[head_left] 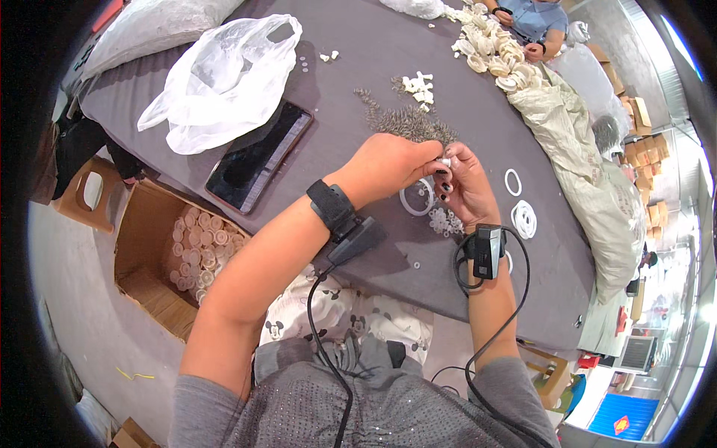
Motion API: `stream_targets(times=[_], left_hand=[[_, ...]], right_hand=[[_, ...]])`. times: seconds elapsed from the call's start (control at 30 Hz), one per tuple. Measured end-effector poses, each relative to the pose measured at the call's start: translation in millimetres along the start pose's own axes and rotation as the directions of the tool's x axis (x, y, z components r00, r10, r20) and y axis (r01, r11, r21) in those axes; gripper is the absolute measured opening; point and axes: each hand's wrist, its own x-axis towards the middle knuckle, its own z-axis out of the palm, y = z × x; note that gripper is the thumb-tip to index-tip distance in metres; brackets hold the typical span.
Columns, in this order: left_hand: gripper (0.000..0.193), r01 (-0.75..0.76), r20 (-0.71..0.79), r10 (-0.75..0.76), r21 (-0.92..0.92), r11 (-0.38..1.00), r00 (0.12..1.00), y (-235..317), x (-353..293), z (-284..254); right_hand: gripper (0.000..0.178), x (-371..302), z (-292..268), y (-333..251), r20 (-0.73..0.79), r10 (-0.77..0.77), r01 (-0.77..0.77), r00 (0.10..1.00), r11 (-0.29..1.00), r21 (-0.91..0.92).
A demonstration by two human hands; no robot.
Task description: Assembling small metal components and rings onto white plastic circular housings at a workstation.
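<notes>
My left hand (392, 166) and my right hand (470, 190) meet over the table, fingertips pinched together on a small white plastic part (446, 162). Fingers hide most of that part. Just beyond them lies a heap of small metal springs (407, 121), with white plastic pieces (420, 88) behind it. Close under my hands are a large white ring (407, 203) and a cluster of small translucent plastic pieces (446, 222). Right of my right hand lie a single white ring (512, 181) and a stack of white rings (524, 219).
A phone (258, 155) and a white plastic bag (224, 78) lie on the left of the grey-covered table (351, 45). Below its left edge stands a cardboard box (149, 261) of round pale parts. Far right, a person (541, 26) sits by heaped cream parts (489, 41) and a woven sack (575, 149).
</notes>
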Motion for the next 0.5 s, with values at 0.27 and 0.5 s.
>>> stream_targets(times=[0.27,0.5], left_hand=[[0.025,0.030,0.020,-0.030,-0.005,1.000,0.999,1,-1,1],[0.035,0.038,0.079,-0.042,0.049,0.998,0.996,2,-1,-2]], right_hand=[[0.013,-3,16,5,-0.076,-0.151,0.143,0.986,0.985,-0.097],[0.010,-1,21,8,-0.174,-0.252,0.218,0.952,0.956,-0.196]])
